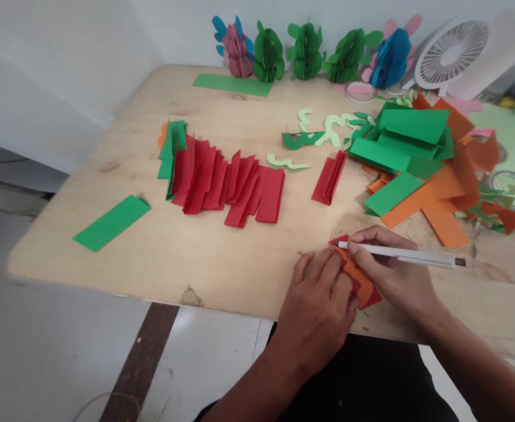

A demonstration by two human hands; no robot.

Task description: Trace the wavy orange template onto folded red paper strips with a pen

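1. In the lower right, our right hand (396, 284) pinches a white pen (416, 255) between its fingers, tip at the upper end of the red paper (373, 298).
2. Our left hand (319, 300) presses an orange piece (363, 286) onto that paper, fingers loosely spread.
3. We see folded red strips (213, 184) left of centre, green papers (416, 124) upper right.

Red paper strip (374, 298) is lying at roughly 4 o'clock from centre, angled 11-to-5, with a wavy-edged orange cutout (363, 284) on top. Slim white pen (409, 254) points to 9, dark tip at the strip's 11 o'clock end.
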